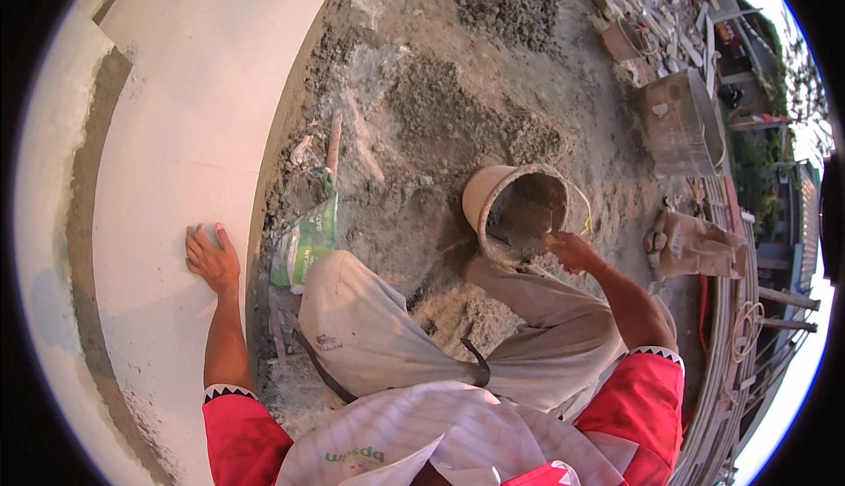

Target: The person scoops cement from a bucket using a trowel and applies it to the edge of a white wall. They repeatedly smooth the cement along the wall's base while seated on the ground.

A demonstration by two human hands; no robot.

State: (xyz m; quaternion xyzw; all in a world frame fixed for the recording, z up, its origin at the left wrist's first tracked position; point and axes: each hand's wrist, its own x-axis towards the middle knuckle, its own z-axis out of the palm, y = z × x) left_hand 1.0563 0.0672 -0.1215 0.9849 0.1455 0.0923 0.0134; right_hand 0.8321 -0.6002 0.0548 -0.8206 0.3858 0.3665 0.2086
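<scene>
My left hand (212, 259) rests on the smooth pale wall (176, 134), its fingers apart and nothing in them. On the other side, my right hand (574, 252) is closed around the handle of a trowel (528, 222), whose blade reaches into a bucket. The handle is mostly hidden by my fingers. That bucket (489, 197) is pale, crusted with mortar, and tilted with its mouth toward me and to the right. Grey wet mortar seems to coat its inside. A thin yellow bucket handle (584, 209) hangs at its right rim, near my right hand.
Between wall and bucket lie a green and white sack (308, 241) and a wooden stick (334, 143). Heaps of grey sand or mortar (431, 103) cover the ground ahead. At right stand a large grey container (682, 125), a brown paper sack (700, 246) and stacked planks (735, 327).
</scene>
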